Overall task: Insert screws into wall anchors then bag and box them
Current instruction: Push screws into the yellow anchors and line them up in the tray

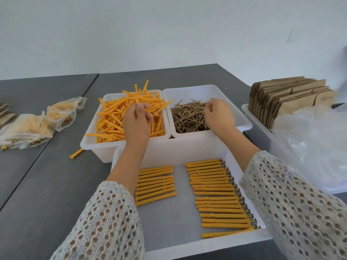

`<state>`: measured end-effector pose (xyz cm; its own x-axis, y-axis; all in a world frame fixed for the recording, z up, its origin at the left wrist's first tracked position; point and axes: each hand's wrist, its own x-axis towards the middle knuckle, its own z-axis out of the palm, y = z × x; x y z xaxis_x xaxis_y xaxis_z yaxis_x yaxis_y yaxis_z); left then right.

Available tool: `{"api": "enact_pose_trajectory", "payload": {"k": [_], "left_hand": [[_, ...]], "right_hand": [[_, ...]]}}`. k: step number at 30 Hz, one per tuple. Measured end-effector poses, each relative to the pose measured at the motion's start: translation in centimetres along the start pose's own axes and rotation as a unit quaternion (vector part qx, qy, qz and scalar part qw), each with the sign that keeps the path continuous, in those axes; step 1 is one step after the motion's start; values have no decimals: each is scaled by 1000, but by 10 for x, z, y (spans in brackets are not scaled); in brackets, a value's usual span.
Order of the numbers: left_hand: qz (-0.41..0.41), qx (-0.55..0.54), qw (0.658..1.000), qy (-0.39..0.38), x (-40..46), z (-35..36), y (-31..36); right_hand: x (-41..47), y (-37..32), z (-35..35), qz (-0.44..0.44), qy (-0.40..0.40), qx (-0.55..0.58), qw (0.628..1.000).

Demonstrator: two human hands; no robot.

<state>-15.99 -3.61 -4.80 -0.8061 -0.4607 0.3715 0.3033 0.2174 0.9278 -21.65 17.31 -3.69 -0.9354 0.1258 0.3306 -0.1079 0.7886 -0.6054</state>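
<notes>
While the left hand [138, 117] pinches orange plastic anchors [129, 117] at centre frame, the curled right hand [218, 114] hovers over brass screws [189, 117], its hold unclear.

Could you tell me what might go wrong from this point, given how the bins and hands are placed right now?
1. The anchor bin is heaped above its rim; as the left hand digs in, more anchors may spill, like the stray anchor already on the table.
2. The right hand reaches into loose screws; sharp tips could prick the fingers.
3. The forearms hover over the neat rows and might scatter them.
</notes>
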Motion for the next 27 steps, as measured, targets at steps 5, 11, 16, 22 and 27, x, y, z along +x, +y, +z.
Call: {"api": "enact_pose_trajectory", "payload": {"k": [5, 11, 16, 22, 27], "left_hand": [[55, 65, 996, -33, -6, 2, 0], [35, 65, 995, -61, -5, 1, 3], [35, 78, 992, -90, -4, 0, 1], [36, 92, 989, -107, -2, 1, -2], [37, 112, 987, -112, -1, 2, -4]], "right_hand": [[17, 24, 4, 90, -98, -113, 985], [22, 25, 14, 30, -137, -83, 987], [26, 26, 15, 41, -159, -77, 983], [21, 25, 7, 64, -116, -38, 990], [25, 15, -16, 234, -66, 278, 929]]}}
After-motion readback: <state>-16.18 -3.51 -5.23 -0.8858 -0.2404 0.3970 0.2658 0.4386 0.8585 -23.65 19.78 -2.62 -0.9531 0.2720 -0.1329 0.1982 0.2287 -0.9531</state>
